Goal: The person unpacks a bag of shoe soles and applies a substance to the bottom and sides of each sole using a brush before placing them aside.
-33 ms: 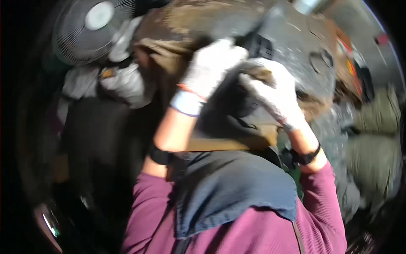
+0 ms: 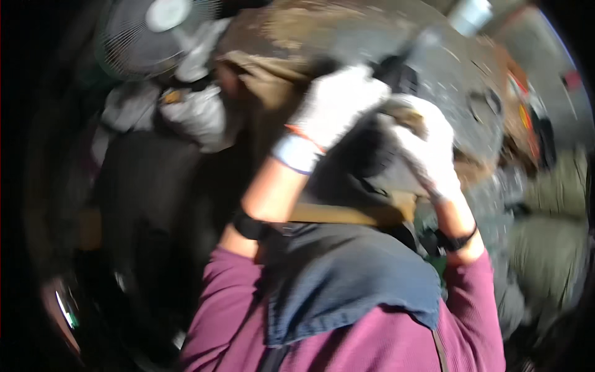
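My left hand (image 2: 344,102), in a white work glove with an orange band at its cuff, is closed with its fingers curled at the worktable. Close to its right, my right hand (image 2: 427,136), also white-gloved, has its fingers bent round toward the left one. A dirty yellow-brown patch (image 2: 406,118) shows at the right fingers; blur hides whether it is glove or a held piece. Dark, blurred material (image 2: 372,152) lies under and between both hands. What either hand grips cannot be made out.
A worn dark worktable (image 2: 452,80) bears a pair of dark ring-shaped handles (image 2: 483,105). At the upper left stands a fan (image 2: 158,37) above white bags (image 2: 195,118). Green sacks (image 2: 545,248) are piled at the right. A blue cloth (image 2: 353,279) covers my lap.
The view has shifted, so the fan, table and hands appear further right. My hands remain close together in nearly the same pose.
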`<state>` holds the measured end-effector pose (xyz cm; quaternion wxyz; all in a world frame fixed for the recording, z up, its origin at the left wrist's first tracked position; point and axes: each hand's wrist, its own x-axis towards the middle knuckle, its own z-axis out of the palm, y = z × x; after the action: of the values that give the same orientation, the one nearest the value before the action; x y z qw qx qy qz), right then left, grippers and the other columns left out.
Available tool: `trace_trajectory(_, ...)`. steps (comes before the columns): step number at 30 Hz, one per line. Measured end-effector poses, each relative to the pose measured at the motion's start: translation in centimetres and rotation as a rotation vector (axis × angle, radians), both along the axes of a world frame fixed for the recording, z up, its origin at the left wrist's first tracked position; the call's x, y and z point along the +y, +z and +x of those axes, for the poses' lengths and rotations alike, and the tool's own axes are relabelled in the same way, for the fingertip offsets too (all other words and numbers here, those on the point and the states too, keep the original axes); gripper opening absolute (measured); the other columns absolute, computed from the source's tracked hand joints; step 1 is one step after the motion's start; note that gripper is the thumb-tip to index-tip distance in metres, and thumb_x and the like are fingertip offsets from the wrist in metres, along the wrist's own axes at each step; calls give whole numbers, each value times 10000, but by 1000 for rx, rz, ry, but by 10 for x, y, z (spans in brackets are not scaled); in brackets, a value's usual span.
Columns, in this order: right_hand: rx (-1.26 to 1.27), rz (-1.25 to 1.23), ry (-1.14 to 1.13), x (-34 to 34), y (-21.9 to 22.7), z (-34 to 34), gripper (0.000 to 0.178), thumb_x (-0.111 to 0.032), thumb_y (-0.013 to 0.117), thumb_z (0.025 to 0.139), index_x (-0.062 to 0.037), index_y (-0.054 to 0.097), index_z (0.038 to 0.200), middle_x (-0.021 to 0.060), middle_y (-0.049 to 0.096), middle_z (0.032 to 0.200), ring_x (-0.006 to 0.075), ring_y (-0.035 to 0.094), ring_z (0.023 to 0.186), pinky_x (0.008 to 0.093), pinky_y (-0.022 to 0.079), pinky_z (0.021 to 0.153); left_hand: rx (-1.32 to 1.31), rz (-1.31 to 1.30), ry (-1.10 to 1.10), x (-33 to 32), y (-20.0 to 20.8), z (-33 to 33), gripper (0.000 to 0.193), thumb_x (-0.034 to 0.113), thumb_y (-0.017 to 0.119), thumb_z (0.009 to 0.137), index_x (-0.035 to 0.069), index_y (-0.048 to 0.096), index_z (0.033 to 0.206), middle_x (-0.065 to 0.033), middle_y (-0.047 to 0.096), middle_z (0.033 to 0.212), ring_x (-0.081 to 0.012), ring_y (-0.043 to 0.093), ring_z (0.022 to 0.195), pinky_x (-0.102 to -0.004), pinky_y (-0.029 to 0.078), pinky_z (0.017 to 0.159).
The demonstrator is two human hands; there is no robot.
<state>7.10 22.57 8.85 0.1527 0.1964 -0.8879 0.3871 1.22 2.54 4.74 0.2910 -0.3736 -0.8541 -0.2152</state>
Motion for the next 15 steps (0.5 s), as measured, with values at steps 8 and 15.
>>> trace_trajectory(8,-107,-329,-220,78,-38,-48,281,-114,670,1034,34,713,1269,117,753,1218,184,693,1102,336,521,1048,-888,609,-134,0,-19,72,334,355,670,1026,24,712,1045,-187,725,1000,-287,710,890,-396,537,766)
trace_trajectory(15,-207,-511,-40,37,-56,-70,297,-147,637,1048,59,698,1252,152,747,1200,221,704,1101,351,529,1047,-1485,1935,-314,-126,-58,174,619,479,489,1109,-86,536,1357,-328,727,1036,-404,773,880,-500,671,803)
